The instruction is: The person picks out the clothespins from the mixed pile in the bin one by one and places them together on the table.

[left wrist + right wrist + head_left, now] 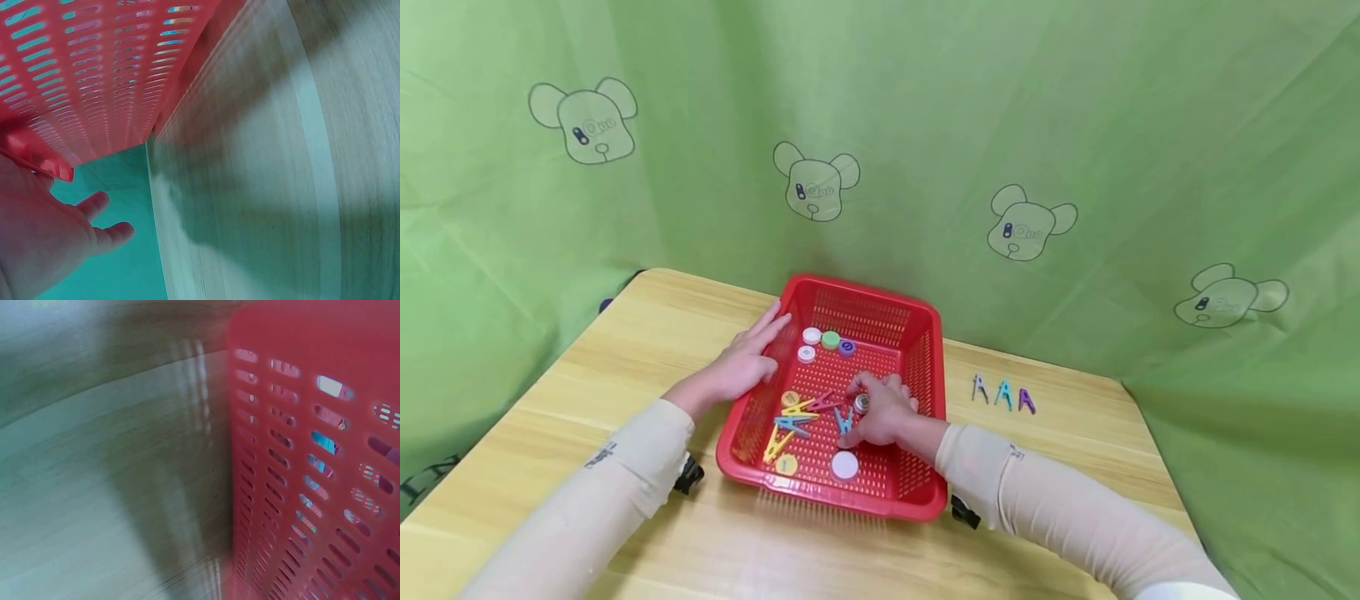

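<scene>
A red plastic basket (880,507) stands on the table, its floor strewn with bottle caps and clothespins. My left hand (743,360) rests on the basket's left rim with its fingers stretched out; the left wrist view shows fingertips outside the wall. My right hand (886,410) reaches down into the basket, thumb and index finger spread apart around a blue clothespin (844,422). A grey-white cap (861,403) shows beneath its fingers. A pink clothespin (823,402), another blue clothespin (792,423) and a yellow clothespin (777,443) lie to its left.
Inside the basket are a green cap (831,340), a purple cap (847,347), a large white cap (844,465) and a yellow cap (786,464). On the table at right stand a grey clothespin (980,388), a teal clothespin (1004,395) and a purple clothespin (1026,401). Green cloth (925,108) hangs behind.
</scene>
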Action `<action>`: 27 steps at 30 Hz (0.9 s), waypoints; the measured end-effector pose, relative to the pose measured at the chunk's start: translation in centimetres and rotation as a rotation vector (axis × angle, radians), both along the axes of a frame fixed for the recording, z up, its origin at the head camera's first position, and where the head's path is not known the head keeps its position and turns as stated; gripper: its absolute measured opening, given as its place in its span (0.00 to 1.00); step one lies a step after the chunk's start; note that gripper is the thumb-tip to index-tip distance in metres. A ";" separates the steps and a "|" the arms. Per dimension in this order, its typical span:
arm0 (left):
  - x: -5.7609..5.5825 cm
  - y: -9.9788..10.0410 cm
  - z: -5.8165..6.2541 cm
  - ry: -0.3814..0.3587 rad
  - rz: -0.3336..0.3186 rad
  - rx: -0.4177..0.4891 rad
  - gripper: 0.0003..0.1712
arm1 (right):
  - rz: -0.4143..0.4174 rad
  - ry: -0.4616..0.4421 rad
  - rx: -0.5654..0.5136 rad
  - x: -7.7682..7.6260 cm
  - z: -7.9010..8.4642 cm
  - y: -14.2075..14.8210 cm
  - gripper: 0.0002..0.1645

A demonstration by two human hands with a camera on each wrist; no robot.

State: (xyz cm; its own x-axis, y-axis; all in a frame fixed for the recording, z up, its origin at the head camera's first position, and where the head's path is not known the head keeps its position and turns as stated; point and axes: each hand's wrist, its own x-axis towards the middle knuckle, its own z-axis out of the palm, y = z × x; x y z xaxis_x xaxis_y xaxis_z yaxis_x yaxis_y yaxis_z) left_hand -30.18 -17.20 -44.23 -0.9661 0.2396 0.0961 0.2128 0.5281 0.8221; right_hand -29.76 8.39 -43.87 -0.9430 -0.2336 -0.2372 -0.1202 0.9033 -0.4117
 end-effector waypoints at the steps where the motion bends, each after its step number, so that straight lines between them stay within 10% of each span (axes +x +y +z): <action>1: 0.0 0.0 0.0 0.001 -0.001 -0.001 0.52 | 0.000 0.000 0.002 0.0 0.0 0.0 0.42; 27: 0.0 0.1 0.2 -0.004 0.002 -0.005 0.52 | 0.052 -0.029 0.147 -0.1 -0.6 0.1 0.41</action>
State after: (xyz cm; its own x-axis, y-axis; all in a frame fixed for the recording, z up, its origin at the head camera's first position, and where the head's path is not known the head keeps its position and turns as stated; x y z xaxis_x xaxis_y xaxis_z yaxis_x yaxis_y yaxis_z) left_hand -30.15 -17.06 -44.08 -0.9670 0.2378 0.0914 0.2086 0.5330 0.8200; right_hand -29.84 8.48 -44.49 -0.9227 -0.2425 -0.2997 -0.1581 0.9470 -0.2796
